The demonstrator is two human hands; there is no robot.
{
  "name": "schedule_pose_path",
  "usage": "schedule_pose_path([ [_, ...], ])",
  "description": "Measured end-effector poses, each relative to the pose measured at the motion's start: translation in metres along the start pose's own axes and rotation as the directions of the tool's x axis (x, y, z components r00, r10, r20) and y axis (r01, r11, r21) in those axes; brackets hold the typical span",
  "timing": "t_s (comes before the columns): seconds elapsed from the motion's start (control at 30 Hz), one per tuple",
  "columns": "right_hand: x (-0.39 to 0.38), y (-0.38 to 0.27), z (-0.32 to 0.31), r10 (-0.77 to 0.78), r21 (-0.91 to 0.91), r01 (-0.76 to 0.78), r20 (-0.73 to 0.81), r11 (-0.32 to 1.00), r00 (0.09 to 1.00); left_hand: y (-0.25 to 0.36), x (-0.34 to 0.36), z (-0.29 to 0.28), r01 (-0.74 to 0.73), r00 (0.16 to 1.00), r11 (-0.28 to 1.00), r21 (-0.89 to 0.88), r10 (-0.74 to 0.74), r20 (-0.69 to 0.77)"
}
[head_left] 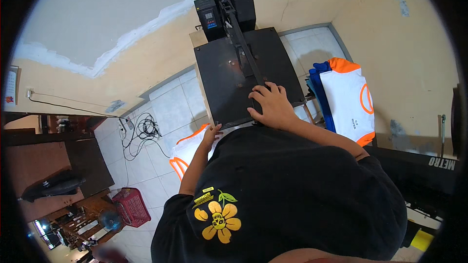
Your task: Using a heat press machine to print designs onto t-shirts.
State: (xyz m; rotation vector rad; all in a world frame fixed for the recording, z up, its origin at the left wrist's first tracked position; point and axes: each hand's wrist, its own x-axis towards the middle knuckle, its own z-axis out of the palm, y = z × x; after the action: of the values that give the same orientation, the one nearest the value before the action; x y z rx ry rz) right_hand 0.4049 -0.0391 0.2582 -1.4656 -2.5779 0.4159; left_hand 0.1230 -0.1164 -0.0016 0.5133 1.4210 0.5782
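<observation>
Here, the right hand's fingers [259, 89] lie apart over the lever [247, 53], its long axis running forward from them; leftward, the left hand [211, 136] meets the press [219, 85], both grips unclear.

R hand [274, 106] on lever [247, 49] of blk press [224, 80], L hand [210, 135] nr its corner [216, 119]

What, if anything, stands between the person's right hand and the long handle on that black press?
Nothing visible: the right hand lies over the near end of the handle, above the press's flat black top, with no object in between.
</observation>
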Motion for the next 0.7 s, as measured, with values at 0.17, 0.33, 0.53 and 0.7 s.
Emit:
schedule_pose_path([
  [0.17,-0.0011,-0.0002,0.0006,0.006,-0.011,-0.006,-0.017,1.0,1.0,0.0058,-0.0041,0.0017,0.014,1.0,0.999,0.052,-0.014,-0.007],
  [0.33,-0.0009,-0.0011,0.0007,0.01,-0.013,-0.011,-0.026,1.0,1.0,0.0063,-0.0032,0.0028,0.006,1.0,0.999,0.043,-0.005,-0.011],
  [0.53,-0.0002,-0.0026,0.001,0.006,-0.039,-0.007,-0.017,0.999,1.0,0.0045,-0.0007,-0.0009,-0.012,1.0,0.998,0.058,0.011,0.022],
  [0.7,-0.0001,-0.0025,0.0014,0.025,-0.036,-0.025,-0.014,0.999,1.0,0.0033,0.001,-0.0008,-0.027,0.999,0.998,0.049,0.026,0.023],
])
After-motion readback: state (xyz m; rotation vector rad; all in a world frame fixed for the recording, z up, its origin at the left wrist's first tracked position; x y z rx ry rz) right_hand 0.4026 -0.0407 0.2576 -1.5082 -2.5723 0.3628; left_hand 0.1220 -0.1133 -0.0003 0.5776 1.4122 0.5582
